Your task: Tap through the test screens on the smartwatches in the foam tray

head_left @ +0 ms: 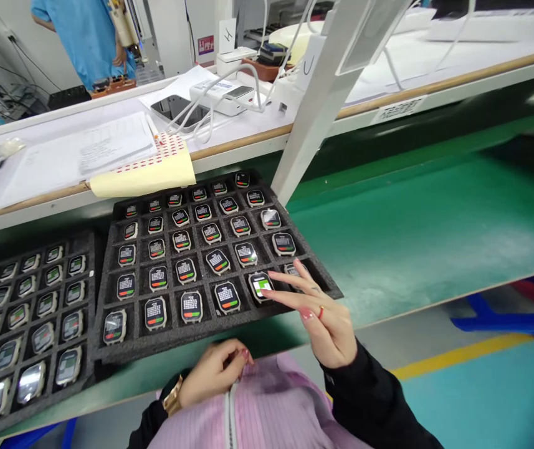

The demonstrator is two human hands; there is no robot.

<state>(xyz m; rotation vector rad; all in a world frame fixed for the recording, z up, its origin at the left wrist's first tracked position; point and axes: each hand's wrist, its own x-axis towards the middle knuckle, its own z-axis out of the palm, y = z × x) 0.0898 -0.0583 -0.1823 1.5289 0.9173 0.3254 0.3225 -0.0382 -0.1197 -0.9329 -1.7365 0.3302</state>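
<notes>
Two black foam trays sit side by side on the green workbench [425, 224]; the foam tray [108, 349] under the fingers is the right-hand one, the second tray [84, 240] lies well off to their left. Behind the fingers runs a white shelf [388, 62] with papers, a yellow label sheet [145, 174] and cabled devices, and a white post [313, 106] rises just beyond the tray. Far back stands a person in a blue shirt [84, 37].

The right hand [327, 324] hovers over the tray's near right corner, fingers straight and slightly spread, clamped on nothing. The tip of its forefinger [271, 293] touches the lit smartwatch [261, 285], whose screen shows green. That watch lies flat, face up, in the front row, its long axis running away from the person, slightly tilted. The other watches fill pockets left of and beyond the fingers.

The left hand [213, 371] rests against the pink garment [267, 411], fingers curled together, holding nothing visible.
</notes>
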